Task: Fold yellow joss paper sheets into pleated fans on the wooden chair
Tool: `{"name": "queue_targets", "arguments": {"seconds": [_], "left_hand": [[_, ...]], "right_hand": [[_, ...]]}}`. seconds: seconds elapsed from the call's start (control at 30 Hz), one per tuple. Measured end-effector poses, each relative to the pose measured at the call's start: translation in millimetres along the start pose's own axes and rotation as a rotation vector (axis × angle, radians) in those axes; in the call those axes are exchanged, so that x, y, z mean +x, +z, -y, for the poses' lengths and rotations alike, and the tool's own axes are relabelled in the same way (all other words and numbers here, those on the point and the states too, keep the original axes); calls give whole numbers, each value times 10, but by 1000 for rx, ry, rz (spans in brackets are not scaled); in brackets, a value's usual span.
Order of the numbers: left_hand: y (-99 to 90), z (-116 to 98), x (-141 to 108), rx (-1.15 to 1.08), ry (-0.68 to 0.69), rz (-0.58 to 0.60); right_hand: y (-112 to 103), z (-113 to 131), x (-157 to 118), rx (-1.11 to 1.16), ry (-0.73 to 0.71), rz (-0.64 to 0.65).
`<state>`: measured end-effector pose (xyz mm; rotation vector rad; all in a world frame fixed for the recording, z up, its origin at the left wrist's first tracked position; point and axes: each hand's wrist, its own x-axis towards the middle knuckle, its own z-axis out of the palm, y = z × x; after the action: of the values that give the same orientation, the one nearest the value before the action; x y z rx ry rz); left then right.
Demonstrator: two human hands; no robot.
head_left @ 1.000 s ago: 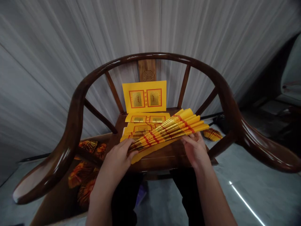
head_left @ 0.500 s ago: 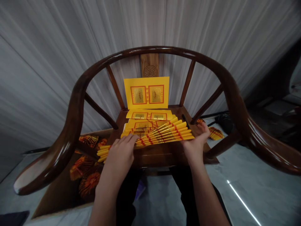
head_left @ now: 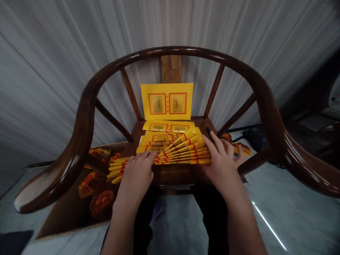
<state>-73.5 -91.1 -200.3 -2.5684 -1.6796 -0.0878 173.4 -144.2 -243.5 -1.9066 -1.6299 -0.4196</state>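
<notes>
A fan of pleated yellow joss paper (head_left: pixel 183 150) with red and gold print lies across the front of the chair seat. My left hand (head_left: pixel 139 170) is closed around its middle, and the narrower pleats stick out on the left. At the right end the pleats spread apart. There my right hand (head_left: pixel 221 156) rests against their ends with its fingers stretched and apart; its thumb is mostly hidden. Behind the fan lies a stack of flat yellow joss paper sheets (head_left: pixel 156 138). One printed yellow sheet (head_left: pixel 167 113) stands upright against the chair back.
The dark wooden chair (head_left: pixel 87 106) curves its armrests around both sides. Left of it, a cardboard box (head_left: pixel 61 216) holds several orange-and-gold folded paper pieces (head_left: pixel 102 201). More folded paper (head_left: pixel 244 148) and a black bag (head_left: pixel 256 138) lie on the right. A grey curtain (head_left: pixel 53 71) hangs behind.
My right hand has turned palm down and its fingers have moved up over the fan's right end. Those pleats are bunched slightly leftward. My left hand keeps its hold.
</notes>
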Motion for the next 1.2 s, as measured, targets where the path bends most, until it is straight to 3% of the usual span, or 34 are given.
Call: {"name": "queue_targets", "arguments": {"seconds": [0.17, 0.27, 0.37, 0.6, 0.77, 0.87, 1.03, 1.2], "left_hand": [[-102, -146, -61, -68, 83, -21], [-96, -254, -69, -95, 129, -37], [-38, -324, -45, -138, 181, -24], [-12, -186, -29, -172, 170, -19], [-6, -19, -55, -107, 79, -81], [62, 12, -42, -68, 35, -118], [173, 38, 15, -78, -6, -55], [101, 108, 14, -103, -8, -72]], "right_hand": [[-198, 467, -29, 111, -237, 143], [-176, 727, -68, 221, -311, 253], [-91, 814, -90, 283, -329, 294], [-105, 522, -2, 178, -190, 347], [-176, 268, 45, 111, -142, 377], [-125, 213, 43, 67, -152, 404], [-25, 175, 51, 41, -140, 419], [-45, 17, 78, 4, -84, 369]]}}
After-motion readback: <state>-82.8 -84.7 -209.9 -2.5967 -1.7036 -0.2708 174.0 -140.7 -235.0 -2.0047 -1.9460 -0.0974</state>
